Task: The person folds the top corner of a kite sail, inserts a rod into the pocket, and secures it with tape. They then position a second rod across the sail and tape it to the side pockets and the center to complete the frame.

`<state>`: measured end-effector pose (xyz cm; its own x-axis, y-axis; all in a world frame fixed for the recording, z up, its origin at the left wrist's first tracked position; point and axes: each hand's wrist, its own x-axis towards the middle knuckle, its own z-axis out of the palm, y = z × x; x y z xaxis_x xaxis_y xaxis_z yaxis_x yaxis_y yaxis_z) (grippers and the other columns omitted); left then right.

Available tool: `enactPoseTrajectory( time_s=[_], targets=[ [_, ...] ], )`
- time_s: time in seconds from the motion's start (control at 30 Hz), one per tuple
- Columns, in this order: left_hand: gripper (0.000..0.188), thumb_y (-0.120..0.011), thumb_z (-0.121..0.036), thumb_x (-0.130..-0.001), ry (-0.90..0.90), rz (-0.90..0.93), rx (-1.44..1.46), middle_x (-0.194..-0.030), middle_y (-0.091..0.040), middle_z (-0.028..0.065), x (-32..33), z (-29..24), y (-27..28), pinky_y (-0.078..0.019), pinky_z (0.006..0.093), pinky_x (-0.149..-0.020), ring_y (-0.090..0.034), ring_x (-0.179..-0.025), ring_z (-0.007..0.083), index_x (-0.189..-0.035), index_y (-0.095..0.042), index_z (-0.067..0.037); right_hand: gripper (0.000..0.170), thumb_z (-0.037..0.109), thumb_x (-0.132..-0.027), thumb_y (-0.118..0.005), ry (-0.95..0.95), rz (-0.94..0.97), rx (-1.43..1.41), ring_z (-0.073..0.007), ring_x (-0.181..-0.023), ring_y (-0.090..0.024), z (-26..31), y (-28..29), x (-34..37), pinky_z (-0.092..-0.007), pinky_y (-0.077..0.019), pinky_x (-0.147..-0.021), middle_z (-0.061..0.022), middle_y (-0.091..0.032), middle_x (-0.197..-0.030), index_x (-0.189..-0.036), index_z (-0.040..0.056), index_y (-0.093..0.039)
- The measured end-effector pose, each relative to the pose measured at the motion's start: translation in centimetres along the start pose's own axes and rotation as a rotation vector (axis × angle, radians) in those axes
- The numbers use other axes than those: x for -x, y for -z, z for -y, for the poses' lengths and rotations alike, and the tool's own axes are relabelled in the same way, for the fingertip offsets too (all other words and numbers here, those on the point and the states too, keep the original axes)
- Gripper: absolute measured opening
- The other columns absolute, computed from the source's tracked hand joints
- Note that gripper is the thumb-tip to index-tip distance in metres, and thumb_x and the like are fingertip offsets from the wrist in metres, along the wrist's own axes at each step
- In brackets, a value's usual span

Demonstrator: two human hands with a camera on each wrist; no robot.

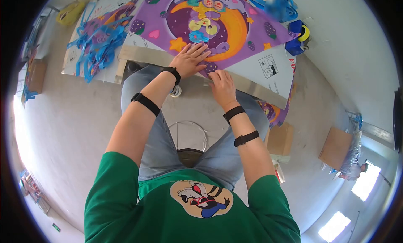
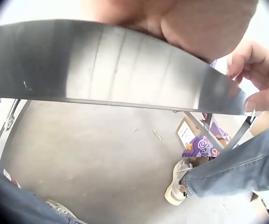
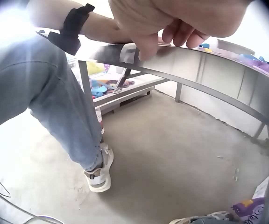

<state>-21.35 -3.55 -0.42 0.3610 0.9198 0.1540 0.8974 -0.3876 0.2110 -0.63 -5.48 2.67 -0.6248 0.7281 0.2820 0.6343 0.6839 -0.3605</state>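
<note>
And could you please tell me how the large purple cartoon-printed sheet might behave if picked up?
The large purple cartoon-printed sheet would probably flop, as it looks thin and lies flat over the white printed surface. It seems light for its broad area, showing no obvious thickness. Pushed, it might pivot near the corner where the left hand rests.

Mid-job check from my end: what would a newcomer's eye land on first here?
Probably the large purple sheet with its orange crescent moon, spread on the table at the top middle of the head view. Next, the two hands at its near corner: the left hand lies on the sheet, the right hand is at the table's near edge. The tangled blue straps left of the sheet also stand out.
</note>
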Motion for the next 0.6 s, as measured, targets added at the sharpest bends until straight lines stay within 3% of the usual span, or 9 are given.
enactPoseTrajectory(
  time_s=[0.13,0.33,0.4,0.6],
  targets=[
    [0.058,-0.046,-0.046,-0.093,-0.001,-0.030,0.006,-0.150,-0.030,0.0029,0.2,-0.1,0.3,-0.0149,0.0404,-0.115,-0.020,-0.141,0.0181,-0.142,-0.036,-0.017,0.031,0.001,-0.062,-0.071,-0.017,-0.079,-0.111,-0.0278,-0.090,-0.054,-0.2,-0.7,-0.2,-0.0396,-0.0450,-0.077,-0.0059,-0.054,-0.091,-0.089,0.0113,-0.059],
    [0.050,-0.052,-0.032,-0.092,0.013,-0.110,0.150,-0.145,-0.039,0.0043,0.8,0.0,0.5,-0.0206,0.0419,-0.114,-0.030,-0.137,0.0212,-0.138,-0.041,-0.015,0.021,0.003,-0.063,-0.074,-0.084,-0.102,-0.212,-0.0278,-0.084,-0.054,-0.5,-1.2,-0.7,-0.0395,-0.0447,-0.074,-0.0046,-0.055,-0.083,-0.076,0.0100,-0.060],
    [0.043,-0.057,-0.015,-0.086,0.049,-0.203,0.177,-0.134,-0.049,0.0048,1.3,-0.3,0.6,-0.0295,0.0400,-0.109,-0.040,-0.129,0.0226,-0.129,-0.051,-0.013,0.020,0.003,-0.063,-0.074,-0.122,-0.092,-0.236,-0.0278,-0.083,-0.054,-0.4,-1.3,-0.8,-0.0392,-0.0447,-0.073,-0.0043,-0.055,-0.082,-0.075,0.0098,-0.060],
    [0.037,-0.059,-0.002,-0.076,0.098,-0.293,0.321,-0.118,-0.058,0.0042,2.2,-1.2,1.0,-0.0406,0.0389,-0.098,-0.051,-0.114,0.0252,-0.112,-0.061,-0.009,0.018,0.004,-0.065,-0.074,-0.197,-0.100,-0.282,-0.0276,-0.081,-0.054,-0.3,-1.7,-0.8,-0.0384,-0.0446,-0.071,-0.0037,-0.055,-0.079,-0.073,0.0090,-0.059]
  ],
)
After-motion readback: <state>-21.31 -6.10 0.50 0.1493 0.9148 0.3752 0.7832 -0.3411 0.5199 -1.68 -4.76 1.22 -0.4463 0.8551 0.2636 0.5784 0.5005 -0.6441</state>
